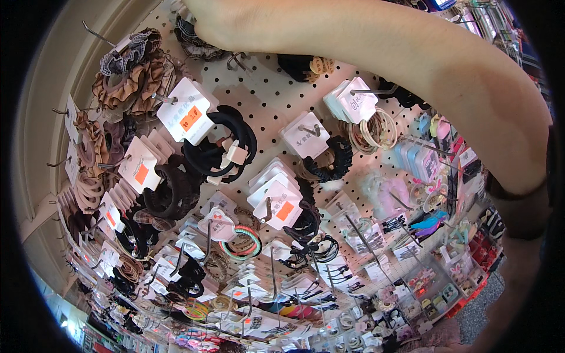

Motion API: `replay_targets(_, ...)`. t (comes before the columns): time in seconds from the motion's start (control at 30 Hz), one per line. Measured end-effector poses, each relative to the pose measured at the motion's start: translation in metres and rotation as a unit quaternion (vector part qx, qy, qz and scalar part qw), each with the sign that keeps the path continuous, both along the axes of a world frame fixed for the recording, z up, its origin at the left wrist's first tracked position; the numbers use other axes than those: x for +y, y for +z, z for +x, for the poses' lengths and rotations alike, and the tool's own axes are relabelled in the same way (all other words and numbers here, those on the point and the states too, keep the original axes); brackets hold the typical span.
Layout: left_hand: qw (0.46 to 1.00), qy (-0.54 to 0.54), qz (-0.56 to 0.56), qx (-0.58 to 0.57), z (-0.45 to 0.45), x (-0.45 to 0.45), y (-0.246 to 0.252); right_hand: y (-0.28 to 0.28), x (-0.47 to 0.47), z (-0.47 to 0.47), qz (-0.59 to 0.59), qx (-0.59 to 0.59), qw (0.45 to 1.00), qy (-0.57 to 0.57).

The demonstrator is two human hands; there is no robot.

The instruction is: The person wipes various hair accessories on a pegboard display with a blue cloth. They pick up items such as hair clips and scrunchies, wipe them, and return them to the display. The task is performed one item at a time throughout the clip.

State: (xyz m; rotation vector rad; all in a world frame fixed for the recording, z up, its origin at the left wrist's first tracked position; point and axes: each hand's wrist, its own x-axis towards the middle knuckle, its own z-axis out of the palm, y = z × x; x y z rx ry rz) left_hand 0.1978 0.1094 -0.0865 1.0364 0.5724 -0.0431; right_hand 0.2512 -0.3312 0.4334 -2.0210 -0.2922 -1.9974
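My right arm reaches across the top of the head view from the right. My right hand is at the top left, cut by the picture's edge, against a dark checked scrunchie on the pegboard. Its fingers are mostly hidden, so its grip cannot be told. Left of it hang a grey checked scrunchie and tan ruffled scrunchies. Below are black hair ties on a white card with an orange sticker. My left hand is out of view.
Metal hooks stick out from the pegboard. Carded hair ties, fluffy pink scrunchies and hair clips hang around. Compartment trays of small accessories stand at the lower right, above speckled floor. A pale frame borders the left.
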Motion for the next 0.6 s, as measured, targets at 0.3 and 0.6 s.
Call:
replay_targets(0.3, 0.996, -0.063, -0.016, -0.068, -0.003, -0.003, 0.008, -0.011, 0.008, -0.003, 0.098, -0.035, 0.984, 0.141)
replay_targets(0.6, 0.991, -0.078, -0.016, -0.108, -0.004, -0.007, 0.012, 0.001, 0.006, 0.010, 0.099, -0.031, 0.980, 0.172)
